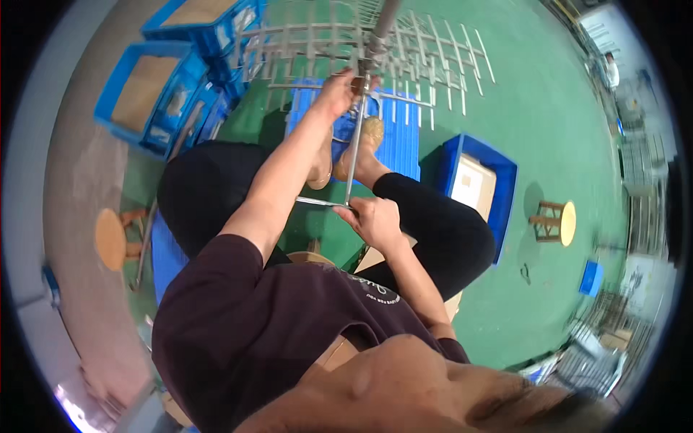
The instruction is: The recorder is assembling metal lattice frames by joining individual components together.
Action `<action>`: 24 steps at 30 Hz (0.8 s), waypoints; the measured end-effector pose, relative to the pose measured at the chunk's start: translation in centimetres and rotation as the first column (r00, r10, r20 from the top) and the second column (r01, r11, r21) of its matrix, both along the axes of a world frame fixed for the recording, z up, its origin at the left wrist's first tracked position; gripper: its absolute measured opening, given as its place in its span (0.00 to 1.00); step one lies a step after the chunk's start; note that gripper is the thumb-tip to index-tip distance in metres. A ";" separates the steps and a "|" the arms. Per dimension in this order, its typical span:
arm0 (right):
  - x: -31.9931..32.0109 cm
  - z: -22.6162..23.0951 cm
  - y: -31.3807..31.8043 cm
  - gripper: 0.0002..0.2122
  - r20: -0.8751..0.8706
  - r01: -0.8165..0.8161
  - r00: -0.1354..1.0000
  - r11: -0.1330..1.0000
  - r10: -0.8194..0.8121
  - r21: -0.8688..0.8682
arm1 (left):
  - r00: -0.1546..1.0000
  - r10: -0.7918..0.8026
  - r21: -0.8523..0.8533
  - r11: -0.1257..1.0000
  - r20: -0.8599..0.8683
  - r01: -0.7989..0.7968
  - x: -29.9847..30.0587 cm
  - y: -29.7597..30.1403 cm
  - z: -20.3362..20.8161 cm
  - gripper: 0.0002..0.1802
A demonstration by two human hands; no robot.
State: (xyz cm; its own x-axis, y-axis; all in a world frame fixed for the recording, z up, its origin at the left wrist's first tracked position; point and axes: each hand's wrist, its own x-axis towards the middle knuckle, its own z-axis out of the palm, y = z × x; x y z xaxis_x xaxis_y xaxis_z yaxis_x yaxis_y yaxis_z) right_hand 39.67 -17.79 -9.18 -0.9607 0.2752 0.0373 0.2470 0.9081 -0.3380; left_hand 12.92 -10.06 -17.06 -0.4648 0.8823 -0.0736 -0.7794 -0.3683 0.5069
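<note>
Setting: A workshop with a green floor (520, 108), seen from above a seated person in a dark shirt and black trousers.
Crates: Four or so blue crates (148, 94) are stacked at upper left, though the pile makes an exact count uncertain; one more open crate (480, 180) sits to the right of the knees, and a small blue box (590, 278) lies farther right.
Stools: Two round wooden stools, one (112, 238) at left and one (556, 222) at right.
Left hand: The left hand (338, 94) reaches out at arm's length, fingers curled shut around the top of a thin metal rod (354, 155) where it meets a metal rack (361, 43) of many crossing prongs.
Rod: One long rod runs from the rack down toward the lap, between the feet, above a blue ribbed mat (393, 137).
Right hand: The right hand (375, 220) is closed on the rod's near end, where a short crosspiece (314, 202) sticks out to the left.
Handling: Judging by the grip, the work goes best with both ends held firm and the rod kept straight, so it seats squarely against the rack without bending.
Bystander: One person (612, 71) stands far off at upper right.
</note>
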 end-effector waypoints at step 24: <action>-0.7 -0.1 -0.8 0.21 -0.016 -0.001 1.000 1.000 0.001 -0.004 | 0.998 -0.039 0.122 0.992 0.040 0.033 -0.5 -1.2 -0.2 0.11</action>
State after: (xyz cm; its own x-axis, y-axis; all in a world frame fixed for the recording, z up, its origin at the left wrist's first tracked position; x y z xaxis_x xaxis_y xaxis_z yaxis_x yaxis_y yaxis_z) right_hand 39.00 -18.59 -9.30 -0.9601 0.2747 0.0519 0.2408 0.9069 -0.3457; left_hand 12.39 -11.27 -17.30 -0.4313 0.9021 0.0157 -0.8130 -0.3962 0.4267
